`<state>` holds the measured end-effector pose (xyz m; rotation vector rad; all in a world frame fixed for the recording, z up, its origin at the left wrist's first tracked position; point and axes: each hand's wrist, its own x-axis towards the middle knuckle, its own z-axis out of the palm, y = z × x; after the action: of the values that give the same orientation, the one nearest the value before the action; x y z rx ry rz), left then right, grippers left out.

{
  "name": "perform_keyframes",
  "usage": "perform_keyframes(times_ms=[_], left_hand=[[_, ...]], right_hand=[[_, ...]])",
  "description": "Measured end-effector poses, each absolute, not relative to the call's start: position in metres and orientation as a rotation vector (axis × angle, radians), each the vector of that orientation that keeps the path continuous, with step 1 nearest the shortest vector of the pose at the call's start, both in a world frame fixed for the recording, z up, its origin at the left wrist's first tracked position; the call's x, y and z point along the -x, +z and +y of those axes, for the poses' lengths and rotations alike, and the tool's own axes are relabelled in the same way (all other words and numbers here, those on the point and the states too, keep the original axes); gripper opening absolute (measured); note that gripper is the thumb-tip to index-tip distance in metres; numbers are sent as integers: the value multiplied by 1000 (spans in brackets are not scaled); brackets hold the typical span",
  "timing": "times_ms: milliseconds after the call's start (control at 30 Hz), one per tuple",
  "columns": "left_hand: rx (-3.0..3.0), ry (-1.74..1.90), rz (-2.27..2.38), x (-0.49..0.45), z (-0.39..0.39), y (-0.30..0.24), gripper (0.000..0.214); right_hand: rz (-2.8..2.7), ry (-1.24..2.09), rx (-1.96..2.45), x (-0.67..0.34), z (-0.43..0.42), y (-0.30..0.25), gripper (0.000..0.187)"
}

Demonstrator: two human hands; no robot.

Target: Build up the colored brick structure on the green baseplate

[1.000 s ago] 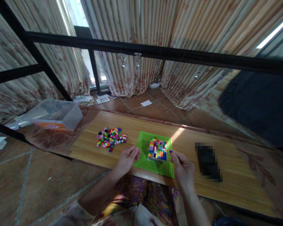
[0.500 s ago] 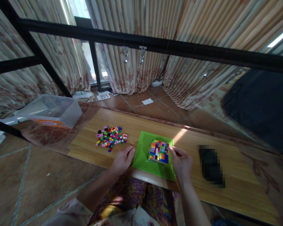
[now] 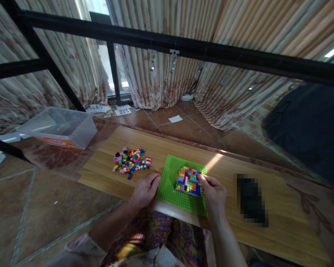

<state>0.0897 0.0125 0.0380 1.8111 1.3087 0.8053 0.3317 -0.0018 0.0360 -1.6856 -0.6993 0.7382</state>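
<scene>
A green baseplate (image 3: 172,185) lies on a wooden board (image 3: 228,167) in front of me. On it stands a square block of many-coloured small bricks (image 3: 188,180). My right hand (image 3: 213,194) is at the block's right edge, fingers pinched together against it; what they hold, if anything, is too small to see. My left hand (image 3: 144,190) rests at the baseplate's left edge, fingers curled, touching the board and the plate. A loose heap of small coloured bricks (image 3: 130,161) lies on the board to the left of the plate.
A blurred black object (image 3: 252,200) lies on the board to the right. A clear plastic tub (image 3: 59,128) stands at the left. A black metal frame bar (image 3: 183,46) crosses overhead. Curtains hang behind, with papers (image 3: 122,110) on the tiled floor.
My right hand moved up to the right edge of the brick block. My left hand lowered onto the left edge of the baseplate. The view shifted slightly.
</scene>
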Motion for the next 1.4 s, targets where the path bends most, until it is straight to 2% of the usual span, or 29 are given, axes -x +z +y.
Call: perform_keyframes(times_ms=[133, 367, 533, 700, 1033, 1400], left_hand=[[-1819, 785, 1313, -90, 12, 38, 29], [-1830, 763, 1313, -90, 13, 38, 28], [-1829, 770, 1312, -90, 12, 40, 28], [-1834, 763, 1314, -90, 13, 41, 29], [-1835, 748, 1329, -91, 13, 39, 28], [-1886, 756, 1334, -90, 12, 36, 29]], right_hand=[[-645, 863, 1621, -331, -7, 40, 41], [-715, 735, 1630, -341, -6, 38, 44], [-828, 778, 1596, -337, 7, 42, 42], [-720, 887, 1549, -330, 11, 37, 41], [-704, 762, 1650, -325, 11, 41, 43], [-865, 908, 1542, -320, 8, 40, 42]])
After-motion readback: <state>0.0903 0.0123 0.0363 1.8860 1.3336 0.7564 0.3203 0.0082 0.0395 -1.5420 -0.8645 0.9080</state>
